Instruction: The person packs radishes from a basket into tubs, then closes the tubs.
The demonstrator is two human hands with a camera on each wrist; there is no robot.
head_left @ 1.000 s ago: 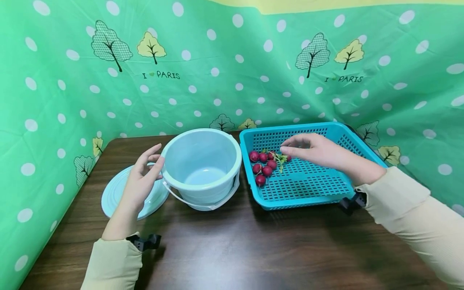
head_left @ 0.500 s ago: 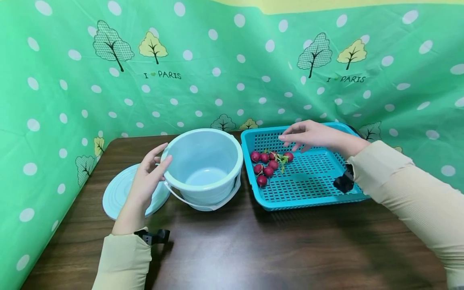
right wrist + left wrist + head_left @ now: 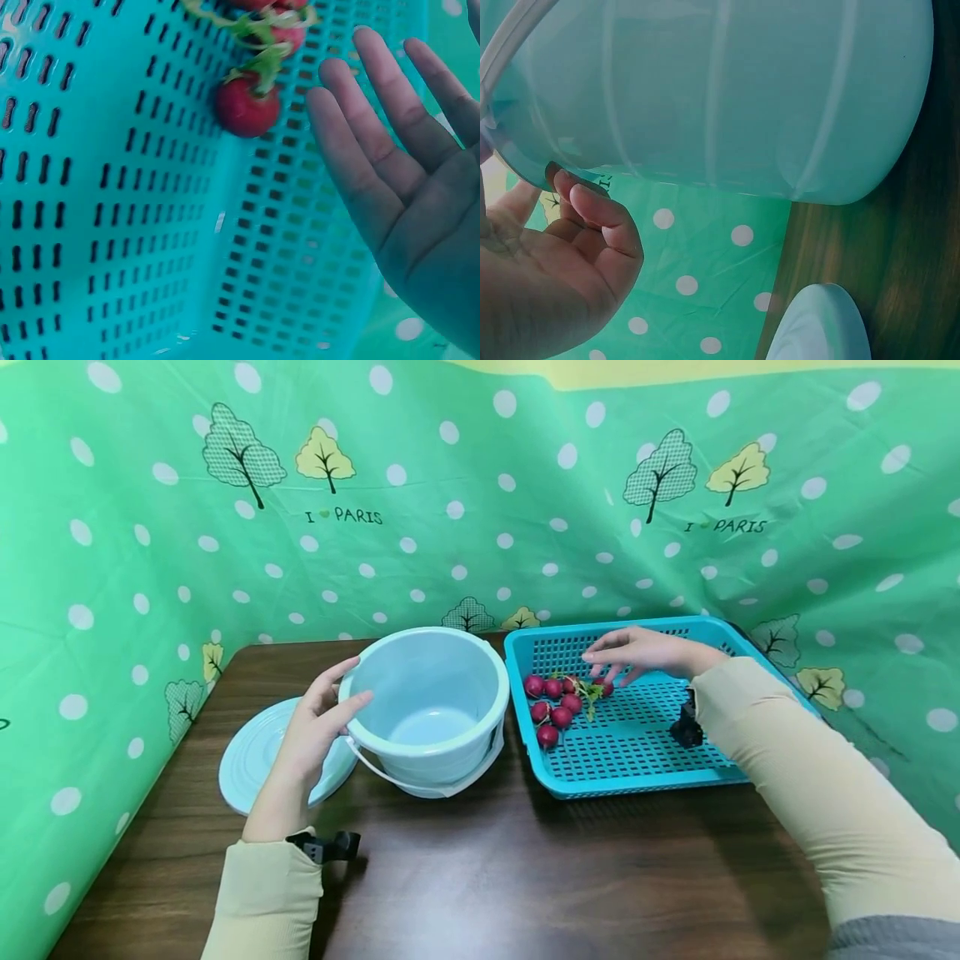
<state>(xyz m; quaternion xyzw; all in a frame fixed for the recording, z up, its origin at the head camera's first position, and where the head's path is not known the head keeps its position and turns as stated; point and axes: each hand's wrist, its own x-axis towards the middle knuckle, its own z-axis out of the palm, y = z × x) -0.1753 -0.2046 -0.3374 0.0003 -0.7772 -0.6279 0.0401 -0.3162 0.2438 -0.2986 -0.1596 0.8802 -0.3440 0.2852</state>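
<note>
— Where are your hands?
— My left hand (image 3: pixel 318 727) rests against the pale bucket (image 3: pixel 427 710) rim on the table (image 3: pixel 525 868), grip loose. My right hand (image 3: pixel 637 653) hovers, fingers spread, holding nothing, just above the radishes (image 3: pixel 558 702) in the blue basket (image 3: pixel 645 752).

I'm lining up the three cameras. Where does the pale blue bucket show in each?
Head: bucket left of centre, beside the basket.
Left wrist: its wall fills the top.
Right wrist: not in view.
Shared landmark: the round lid, seen by head and left wrist.
</note>
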